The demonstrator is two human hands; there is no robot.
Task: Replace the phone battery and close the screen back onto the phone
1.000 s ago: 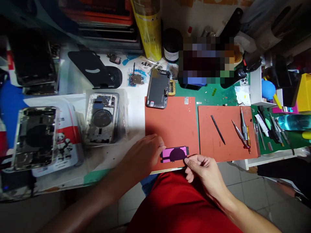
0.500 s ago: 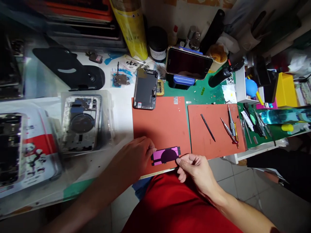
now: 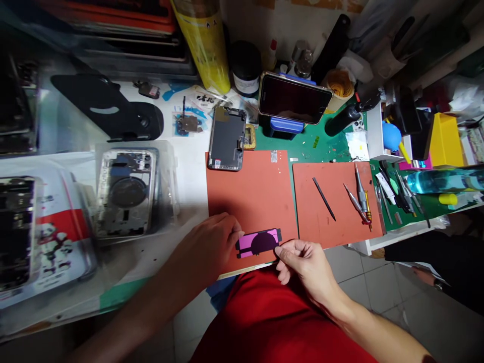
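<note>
A thin pink-and-black sticker sheet with a dark round area is held low over the front edge of the left orange mat. My right hand pinches its lower right corner between thumb and fingers. At the sheet's left end, my left hand is closed with its fingertips at the upper left corner; part of that grip is hidden behind the hand. A phone screen assembly lies at the mat's far left corner.
Right of me, a second orange mat bears a black stick and several pen-like tools. A phone stands on a blue holder behind. Left lies an opened phone housing in plastic. Another person's dark-clothed leg is far right.
</note>
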